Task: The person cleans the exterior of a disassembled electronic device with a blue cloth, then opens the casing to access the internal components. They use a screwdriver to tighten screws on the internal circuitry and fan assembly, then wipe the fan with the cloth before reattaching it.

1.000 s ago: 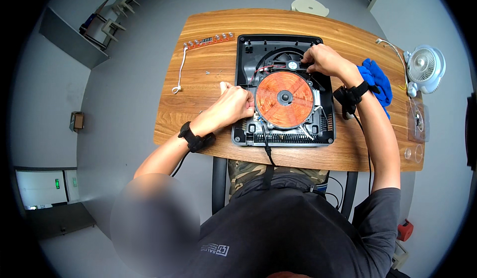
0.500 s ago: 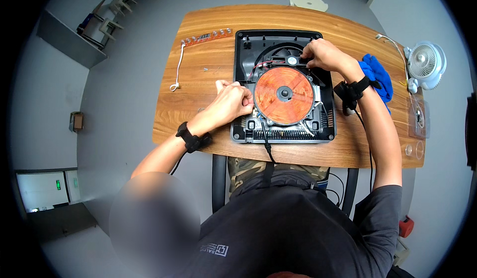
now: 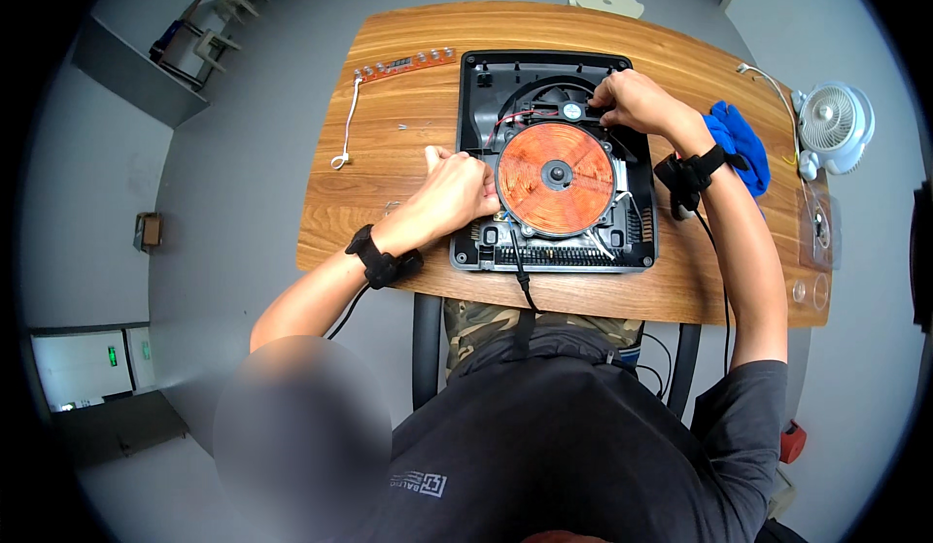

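Note:
An opened induction cooker with a black housing (image 3: 478, 106) lies on the wooden table. Its round copper coil (image 3: 544, 154) faces up, with a black fan (image 3: 554, 96) behind it. My left hand (image 3: 455, 191) is at the coil's left edge, fingers bent and closed; what the fingertips hold there is hidden. My right hand (image 3: 637, 104) reaches to the fan's right side, thumb and fingers pinched together at the black parts. Whatever lies between them is too small to make out. A black power cord (image 3: 522, 276) runs out of the housing's near edge.
A circuit board strip (image 3: 403, 64) with a white cable lies at the table's far left. Small screws (image 3: 402, 126) are nearer the cooker. To the right are a blue cloth (image 3: 741, 150), a small white fan (image 3: 833, 125) and a clear plastic tray (image 3: 821, 237).
The cooker and table appear slightly higher in the picture. Both hands keep about the same places on the cooker, with only small finger shifts.

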The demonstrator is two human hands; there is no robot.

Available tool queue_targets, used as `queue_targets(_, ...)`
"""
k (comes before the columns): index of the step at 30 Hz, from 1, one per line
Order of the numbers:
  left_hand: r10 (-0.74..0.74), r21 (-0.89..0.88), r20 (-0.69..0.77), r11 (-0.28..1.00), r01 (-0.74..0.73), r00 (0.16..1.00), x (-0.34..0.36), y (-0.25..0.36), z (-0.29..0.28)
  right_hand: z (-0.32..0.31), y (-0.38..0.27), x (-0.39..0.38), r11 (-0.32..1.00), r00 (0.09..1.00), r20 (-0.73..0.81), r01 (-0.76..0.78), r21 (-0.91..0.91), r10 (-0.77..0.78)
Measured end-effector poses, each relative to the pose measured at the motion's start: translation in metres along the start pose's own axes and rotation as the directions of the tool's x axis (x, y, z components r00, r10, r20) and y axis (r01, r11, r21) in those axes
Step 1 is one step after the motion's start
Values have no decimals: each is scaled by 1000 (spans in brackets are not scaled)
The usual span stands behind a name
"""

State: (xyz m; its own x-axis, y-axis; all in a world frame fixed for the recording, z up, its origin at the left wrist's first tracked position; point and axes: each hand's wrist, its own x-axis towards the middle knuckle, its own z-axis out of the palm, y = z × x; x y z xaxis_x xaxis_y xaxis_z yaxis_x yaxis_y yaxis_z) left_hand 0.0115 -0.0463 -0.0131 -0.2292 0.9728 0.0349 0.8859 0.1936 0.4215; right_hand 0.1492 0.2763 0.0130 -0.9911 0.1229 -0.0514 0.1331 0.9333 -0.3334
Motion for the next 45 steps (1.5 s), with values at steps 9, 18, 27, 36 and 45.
queue_targets(9, 10, -39, -4, 999, -10, 1000, 1, -2, 1, 1, 5, 0, 998, 1000, 14, -27, 51, 27)
queue_targets(18, -43, -41, 106, 998, 47, 993, 3, -4, -7, -2, 0, 0, 999, 999, 27, -39, 17, 38)
queue_targets(27, 5, -202, 128, 979, 21, 992, 38, 1, -79, -5, -1, -3, 996, 996, 52, -81, 32, 79)
queue_targets(36, 141, -77, -85, 986, -147, 986, 83, -34, -49, -1, 4, 0, 999, 999, 35, -9, 38, 8)
queue_targets(45, 119, -161, -32, 979, -122, 992, 89, -28, -45, -4, 1, -3, 995, 998, 32, -59, 82, 57)
